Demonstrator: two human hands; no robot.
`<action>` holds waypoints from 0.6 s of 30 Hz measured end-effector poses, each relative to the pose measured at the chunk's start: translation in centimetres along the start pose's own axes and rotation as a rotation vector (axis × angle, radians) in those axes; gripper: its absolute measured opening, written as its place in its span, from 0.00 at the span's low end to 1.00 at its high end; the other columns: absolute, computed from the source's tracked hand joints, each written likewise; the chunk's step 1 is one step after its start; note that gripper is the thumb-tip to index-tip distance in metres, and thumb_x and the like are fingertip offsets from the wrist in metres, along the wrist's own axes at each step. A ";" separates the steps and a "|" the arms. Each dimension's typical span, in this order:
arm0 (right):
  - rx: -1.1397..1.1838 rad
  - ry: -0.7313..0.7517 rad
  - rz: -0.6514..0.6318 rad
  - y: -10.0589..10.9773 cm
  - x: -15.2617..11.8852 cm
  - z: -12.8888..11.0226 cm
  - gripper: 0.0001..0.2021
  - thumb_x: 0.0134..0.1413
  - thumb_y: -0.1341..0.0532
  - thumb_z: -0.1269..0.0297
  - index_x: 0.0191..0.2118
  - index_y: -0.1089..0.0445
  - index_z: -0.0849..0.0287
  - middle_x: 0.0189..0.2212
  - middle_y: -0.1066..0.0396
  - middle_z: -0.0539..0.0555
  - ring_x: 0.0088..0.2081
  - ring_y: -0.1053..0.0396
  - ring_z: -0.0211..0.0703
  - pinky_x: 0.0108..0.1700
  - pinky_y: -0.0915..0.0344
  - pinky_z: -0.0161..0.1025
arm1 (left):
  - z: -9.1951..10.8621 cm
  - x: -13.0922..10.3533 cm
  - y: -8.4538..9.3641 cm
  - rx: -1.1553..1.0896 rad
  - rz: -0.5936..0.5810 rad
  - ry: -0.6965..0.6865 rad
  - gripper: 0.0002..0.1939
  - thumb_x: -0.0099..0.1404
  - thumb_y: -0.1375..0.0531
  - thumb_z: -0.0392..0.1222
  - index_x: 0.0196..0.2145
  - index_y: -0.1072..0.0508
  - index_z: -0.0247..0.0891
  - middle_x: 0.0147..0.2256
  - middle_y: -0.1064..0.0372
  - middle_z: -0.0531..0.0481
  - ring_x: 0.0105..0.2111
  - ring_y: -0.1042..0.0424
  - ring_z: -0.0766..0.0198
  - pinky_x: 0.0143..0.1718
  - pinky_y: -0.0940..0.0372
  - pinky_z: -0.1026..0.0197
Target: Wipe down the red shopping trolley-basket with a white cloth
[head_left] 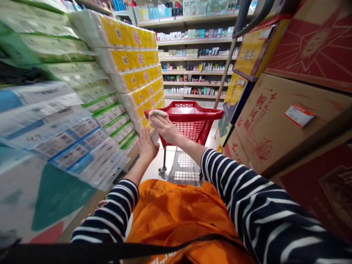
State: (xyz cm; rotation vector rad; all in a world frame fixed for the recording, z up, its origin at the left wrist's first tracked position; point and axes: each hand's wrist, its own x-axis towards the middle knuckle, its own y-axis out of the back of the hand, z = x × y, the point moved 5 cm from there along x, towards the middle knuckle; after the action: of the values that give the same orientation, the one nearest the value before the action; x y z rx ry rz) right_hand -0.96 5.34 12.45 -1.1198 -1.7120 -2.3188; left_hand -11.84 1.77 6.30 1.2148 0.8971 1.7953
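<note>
A red plastic shopping cart (189, 116) stands upright on its legs directly in front of me. My right hand (165, 128) reaches across to the cart's left corner. Its fingers press a pale, fuzzy cloth (158, 113) against the red rim; part of the cloth is hidden under them. Just below and to the left is my left hand (147, 146), fingers stretched upward and holding nothing. It is beside the cart, near the stacked yellow packs (147, 93); whether it touches the cart I cannot tell.
Green-and-white tissue packs (115, 124) and blue-and-white packs (79, 135) line the left side. Cardboard cartons (264, 143) are piled close on the right, beside a metal pole (226, 71). Product shelves (196, 58) cross the back. White floor tiles (156, 161) show below the cart.
</note>
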 end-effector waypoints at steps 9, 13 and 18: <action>0.143 0.081 0.079 -3.9 -0.4 -1.8 0.18 0.61 0.48 0.74 0.54 0.33 0.59 0.59 0.38 0.58 0.65 0.51 0.48 0.64 0.49 0.50 | -3.0 -1.2 -0.8 0.066 -0.017 0.021 0.40 0.58 0.44 0.38 0.64 0.54 0.30 0.65 0.58 0.32 0.66 0.58 0.49 0.61 0.55 0.36; 0.083 -0.105 0.196 0.9 3.0 0.5 0.18 0.62 0.49 0.73 0.55 0.34 0.59 0.60 0.40 0.58 0.65 0.53 0.49 0.65 0.52 0.52 | 0.1 1.6 0.9 0.018 0.053 -0.051 0.42 0.56 0.42 0.40 0.65 0.55 0.31 0.66 0.60 0.33 0.66 0.60 0.49 0.62 0.57 0.37; 0.013 -0.282 0.113 4.4 1.0 4.8 0.17 0.61 0.49 0.74 0.53 0.32 0.65 0.57 0.37 0.63 0.63 0.47 0.51 0.63 0.48 0.53 | 5.3 5.3 3.3 0.051 0.074 -0.190 0.39 0.58 0.46 0.41 0.64 0.53 0.30 0.66 0.60 0.36 0.66 0.59 0.50 0.63 0.60 0.37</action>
State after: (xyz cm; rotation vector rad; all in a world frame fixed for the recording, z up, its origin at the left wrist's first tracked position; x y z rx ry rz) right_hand 2.72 8.09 17.23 -1.5615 -1.6907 -2.1643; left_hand -8.85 5.66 12.83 1.4415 0.8025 1.6897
